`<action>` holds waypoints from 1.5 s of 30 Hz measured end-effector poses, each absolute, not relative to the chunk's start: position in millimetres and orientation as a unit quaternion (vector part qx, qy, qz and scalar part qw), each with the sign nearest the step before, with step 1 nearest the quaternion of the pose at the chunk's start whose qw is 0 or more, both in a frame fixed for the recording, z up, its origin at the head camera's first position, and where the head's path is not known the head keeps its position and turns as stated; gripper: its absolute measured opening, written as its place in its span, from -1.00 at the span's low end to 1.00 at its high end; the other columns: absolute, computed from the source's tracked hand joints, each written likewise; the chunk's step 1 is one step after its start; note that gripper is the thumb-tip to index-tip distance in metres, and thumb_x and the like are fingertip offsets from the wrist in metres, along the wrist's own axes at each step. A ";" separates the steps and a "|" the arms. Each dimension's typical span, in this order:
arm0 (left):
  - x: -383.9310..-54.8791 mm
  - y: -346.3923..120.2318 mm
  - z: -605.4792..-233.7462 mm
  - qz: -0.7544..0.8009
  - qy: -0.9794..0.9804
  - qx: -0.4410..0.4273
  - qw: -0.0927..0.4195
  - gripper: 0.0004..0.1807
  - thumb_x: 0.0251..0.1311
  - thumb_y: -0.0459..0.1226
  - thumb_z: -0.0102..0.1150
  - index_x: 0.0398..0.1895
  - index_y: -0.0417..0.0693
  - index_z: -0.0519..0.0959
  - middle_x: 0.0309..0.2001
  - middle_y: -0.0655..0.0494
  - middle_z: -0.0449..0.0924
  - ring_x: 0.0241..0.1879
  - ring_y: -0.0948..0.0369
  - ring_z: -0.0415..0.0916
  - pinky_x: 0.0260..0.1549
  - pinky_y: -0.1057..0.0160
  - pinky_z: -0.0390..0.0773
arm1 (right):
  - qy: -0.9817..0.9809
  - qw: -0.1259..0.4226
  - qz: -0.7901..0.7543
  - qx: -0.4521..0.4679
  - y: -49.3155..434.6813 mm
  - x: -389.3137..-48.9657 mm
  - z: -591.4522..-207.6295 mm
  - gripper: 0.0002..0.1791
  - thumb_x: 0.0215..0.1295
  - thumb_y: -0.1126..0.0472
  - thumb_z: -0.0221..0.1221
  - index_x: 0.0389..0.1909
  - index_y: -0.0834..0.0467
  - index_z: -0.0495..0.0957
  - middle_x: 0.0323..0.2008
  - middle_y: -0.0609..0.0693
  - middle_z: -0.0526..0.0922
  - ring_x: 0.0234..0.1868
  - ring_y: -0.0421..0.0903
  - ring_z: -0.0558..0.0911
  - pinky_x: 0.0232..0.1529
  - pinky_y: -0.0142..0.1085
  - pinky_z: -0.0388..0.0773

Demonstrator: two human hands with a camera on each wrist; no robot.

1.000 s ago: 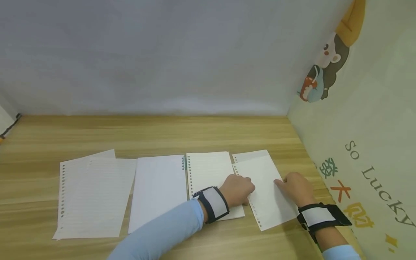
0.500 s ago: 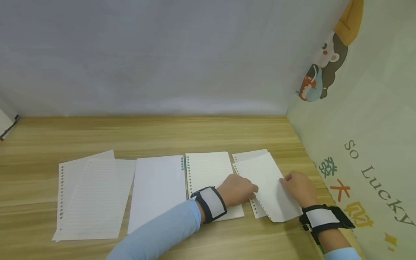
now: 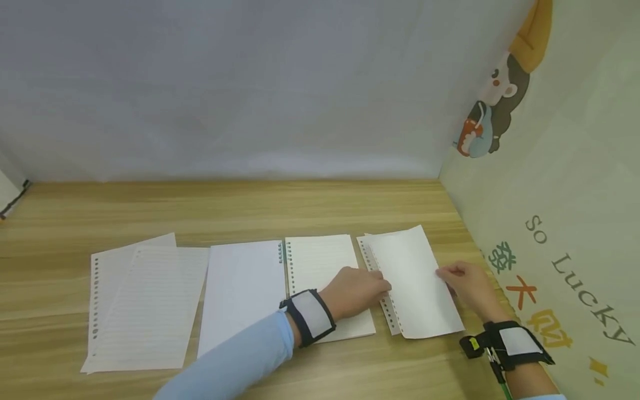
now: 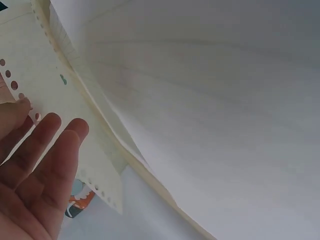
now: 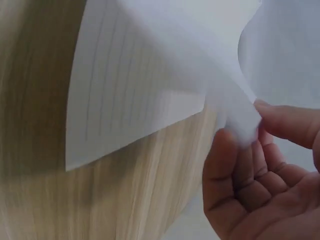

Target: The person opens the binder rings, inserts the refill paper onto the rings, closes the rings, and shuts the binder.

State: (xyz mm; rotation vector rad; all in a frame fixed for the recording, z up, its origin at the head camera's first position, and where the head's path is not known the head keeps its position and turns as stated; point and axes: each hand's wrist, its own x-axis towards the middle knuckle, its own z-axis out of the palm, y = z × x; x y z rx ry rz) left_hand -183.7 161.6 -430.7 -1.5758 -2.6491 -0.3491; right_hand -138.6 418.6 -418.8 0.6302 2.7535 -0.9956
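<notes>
- So, two overlapping white lined hole-punched sheets (image 3: 150, 311), brown wooden table (image 3: 200, 211)
- Open white teal-ringed notebook (image 3: 245, 289)
- Left hand (image 3: 355, 291): fingertips pinch white punched paper sheet (image 3: 420, 283) by holed edge
- Sheet between hands, overlapping lower punched sheet (image 3: 392, 319)
- Right hand (image 3: 470, 286): thumb, fingers pinch right edge

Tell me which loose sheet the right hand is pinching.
The top sheet of the overlapping pair right of the open notebook: the right hand holds its right edge. Its partner lies underneath; the left pair lies untouched.
</notes>
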 end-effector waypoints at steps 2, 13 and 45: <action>-186.1 151.5 -429.3 -0.135 -0.859 -0.494 0.012 -0.79 0.35 -0.12 -0.04 -0.13 0.20 0.61 -0.28 0.32 0.63 -0.39 0.43 0.54 -0.48 0.45 0.48 | 0.904 0.065 -0.364 0.214 417.7 -140.0 -418.4 -0.46 0.29 -0.10 0.10 -0.02 0.32 0.50 -0.29 0.07 0.58 -0.33 -0.12 0.53 -0.39 -0.27 0.51; -183.1 89.9 -423.8 -0.268 -0.880 -0.388 -0.056 -0.69 0.30 -0.24 -0.04 0.05 0.06 0.57 0.03 0.20 0.61 -0.01 0.29 0.57 -0.19 0.37 0.55 | 0.830 0.081 -0.527 0.164 376.7 -136.3 -395.9 -0.39 0.33 -0.04 0.08 0.17 0.37 0.36 -0.24 -0.24 0.54 -0.26 -0.32 0.54 -0.17 -0.51 0.52; -184.3 4.3 -436.6 -0.257 -0.931 -0.259 0.003 -0.83 0.20 -0.23 0.12 -0.21 0.00 0.67 -0.30 0.17 0.69 -0.39 0.33 0.57 -0.49 0.41 0.48 | 0.769 0.135 -0.592 0.199 287.4 -163.3 -442.2 -0.46 0.27 0.06 0.17 0.14 0.34 0.41 -0.12 -0.02 0.61 -0.22 -0.25 0.58 -0.20 -0.44 0.56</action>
